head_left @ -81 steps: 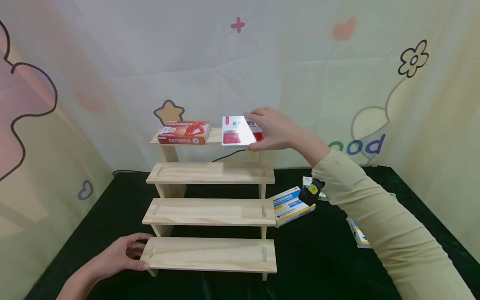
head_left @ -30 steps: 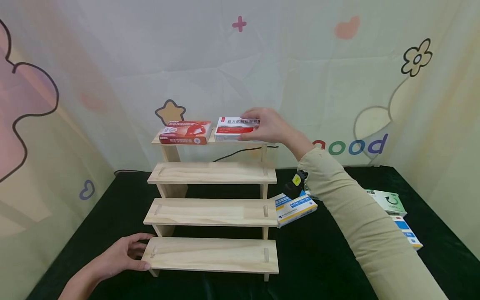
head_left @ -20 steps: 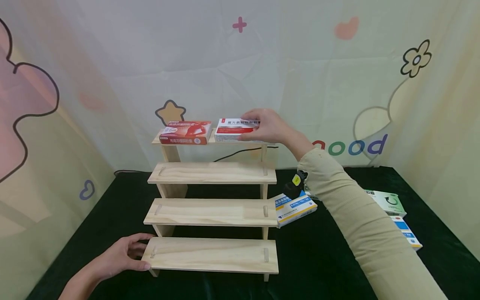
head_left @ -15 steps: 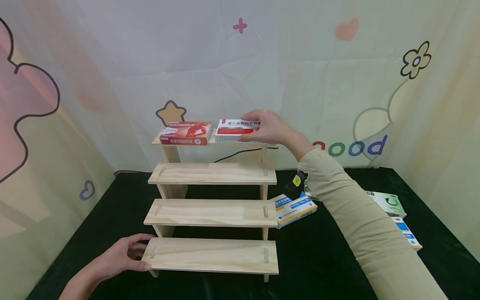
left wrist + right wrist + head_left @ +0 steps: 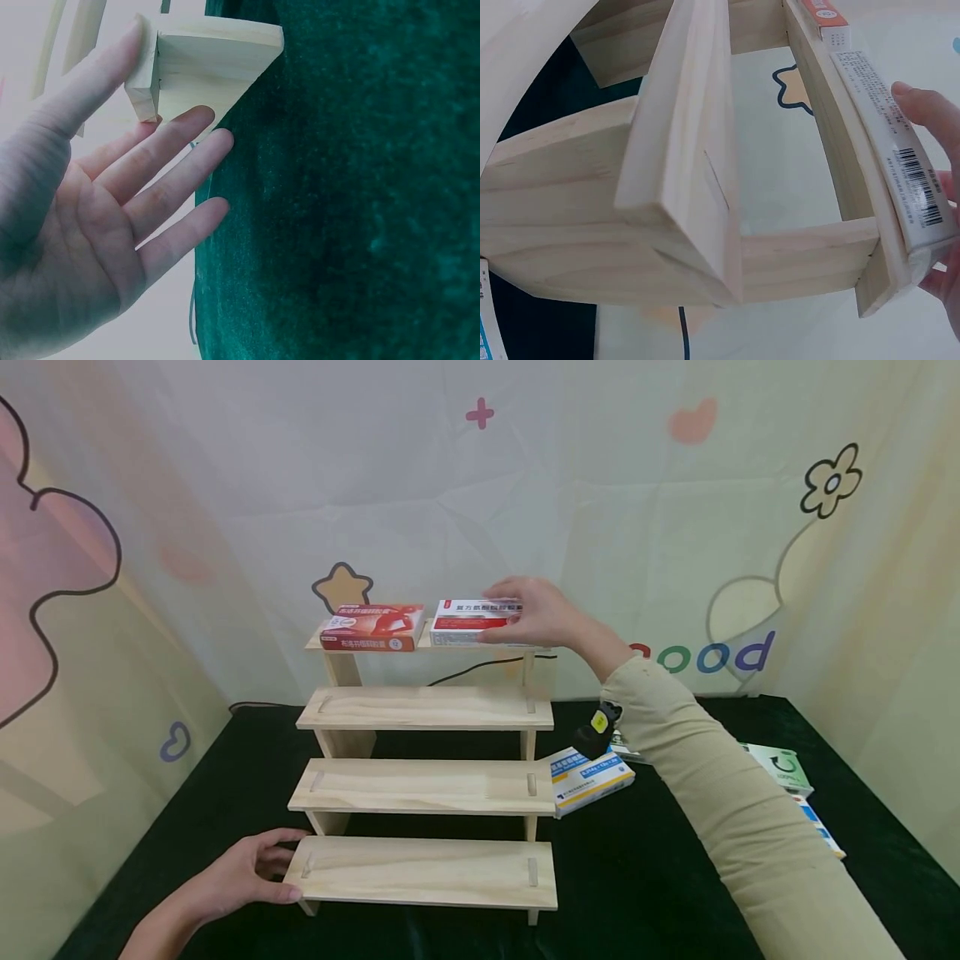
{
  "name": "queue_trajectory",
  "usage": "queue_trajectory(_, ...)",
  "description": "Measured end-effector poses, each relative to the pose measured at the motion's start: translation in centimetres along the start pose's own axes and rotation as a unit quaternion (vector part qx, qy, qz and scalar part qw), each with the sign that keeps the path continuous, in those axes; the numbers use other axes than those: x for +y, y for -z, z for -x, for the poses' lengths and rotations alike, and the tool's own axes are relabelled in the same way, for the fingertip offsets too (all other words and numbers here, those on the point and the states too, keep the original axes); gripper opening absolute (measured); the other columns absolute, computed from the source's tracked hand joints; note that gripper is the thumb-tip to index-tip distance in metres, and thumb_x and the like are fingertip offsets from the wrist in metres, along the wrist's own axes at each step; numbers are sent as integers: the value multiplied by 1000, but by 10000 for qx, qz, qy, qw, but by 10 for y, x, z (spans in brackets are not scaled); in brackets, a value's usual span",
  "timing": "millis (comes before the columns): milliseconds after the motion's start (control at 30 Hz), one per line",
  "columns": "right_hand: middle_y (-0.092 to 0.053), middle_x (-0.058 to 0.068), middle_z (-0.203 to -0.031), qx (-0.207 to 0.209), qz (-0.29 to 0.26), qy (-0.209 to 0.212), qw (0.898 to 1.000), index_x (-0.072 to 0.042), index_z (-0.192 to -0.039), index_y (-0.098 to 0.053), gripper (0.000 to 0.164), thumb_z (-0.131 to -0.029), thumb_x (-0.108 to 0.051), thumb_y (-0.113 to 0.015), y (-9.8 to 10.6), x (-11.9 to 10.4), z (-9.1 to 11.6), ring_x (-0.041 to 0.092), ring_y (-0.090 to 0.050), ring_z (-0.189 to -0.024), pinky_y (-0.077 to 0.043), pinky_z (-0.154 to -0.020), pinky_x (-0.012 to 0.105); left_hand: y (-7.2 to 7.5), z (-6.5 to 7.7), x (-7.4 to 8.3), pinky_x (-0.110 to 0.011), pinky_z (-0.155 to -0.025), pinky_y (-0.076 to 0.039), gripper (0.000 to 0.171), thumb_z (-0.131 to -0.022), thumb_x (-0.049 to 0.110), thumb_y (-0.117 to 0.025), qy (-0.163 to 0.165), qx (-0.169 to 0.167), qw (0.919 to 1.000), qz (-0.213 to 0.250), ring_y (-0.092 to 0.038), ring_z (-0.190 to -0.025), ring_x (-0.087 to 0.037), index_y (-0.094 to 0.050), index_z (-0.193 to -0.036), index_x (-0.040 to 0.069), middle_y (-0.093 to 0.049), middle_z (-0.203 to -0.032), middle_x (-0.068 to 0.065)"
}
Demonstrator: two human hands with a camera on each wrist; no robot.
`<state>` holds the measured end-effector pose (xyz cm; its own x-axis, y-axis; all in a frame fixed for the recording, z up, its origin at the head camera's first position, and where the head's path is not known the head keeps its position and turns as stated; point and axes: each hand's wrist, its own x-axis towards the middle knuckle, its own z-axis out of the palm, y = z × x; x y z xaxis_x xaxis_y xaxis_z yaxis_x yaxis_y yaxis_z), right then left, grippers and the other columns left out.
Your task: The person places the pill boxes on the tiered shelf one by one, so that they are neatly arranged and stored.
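Note:
A four-tier wooden stand [image 5: 420, 870] stands on dark green cloth. On its top tier lies an orange-red medicine box [image 5: 371, 628], at the left. Just right of it, a white medicine box [image 5: 459, 625] with a red band lies flat along the same board. My right hand [image 5: 546, 612] holds this white box at its right end, thumb in front and fingers behind. Its barcoded side [image 5: 892, 150] faces the right wrist camera. My left hand [image 5: 228, 881] pinches the left end of the lowest tier between thumb and index finger; the other fingers [image 5: 172, 187] extend past it.
A blue-and-white box [image 5: 592, 781] leans near the stand's right side, partly behind my wrist camera [image 5: 597, 731]. Further right, a green-and-white box [image 5: 780, 767] and another blue-and-white box [image 5: 825, 831] are partly covered by my sleeve. A printed curtain hangs behind.
Since the oldest frame, my right hand has brought the white box left and laid it flat on the top tier. Over the last second it stays almost still. The left hand keeps its place.

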<state>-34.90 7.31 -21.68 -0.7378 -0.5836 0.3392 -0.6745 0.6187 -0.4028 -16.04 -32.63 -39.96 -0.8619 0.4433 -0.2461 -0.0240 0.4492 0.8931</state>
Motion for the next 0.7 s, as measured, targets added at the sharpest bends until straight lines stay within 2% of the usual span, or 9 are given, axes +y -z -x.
queue_trajectory(233,-46,12,-132,41,85,-63,9999,-5,-129,-50,66,-74,-35,-71,9,-1,8,25,-42,-118,-40,-93,39,-1,0,-1,-42,-78,-50,72,-80,14,-69,6,12,10000,53,-57,-98,-33,-27,-129,-17,-53,-115,-31)
queue_trajectory(700,-44,12,-135,98,481,-91,9988,-6,-131,-48,70,-72,-35,-74,40,6,41,27,-35,-126,-31,-100,47,-1,0,-1,-38,-75,-51,72,-80,13,-69,-65,-51,9998,194,-57,-94,-30,-26,-129,-18,-53,-115,-32)
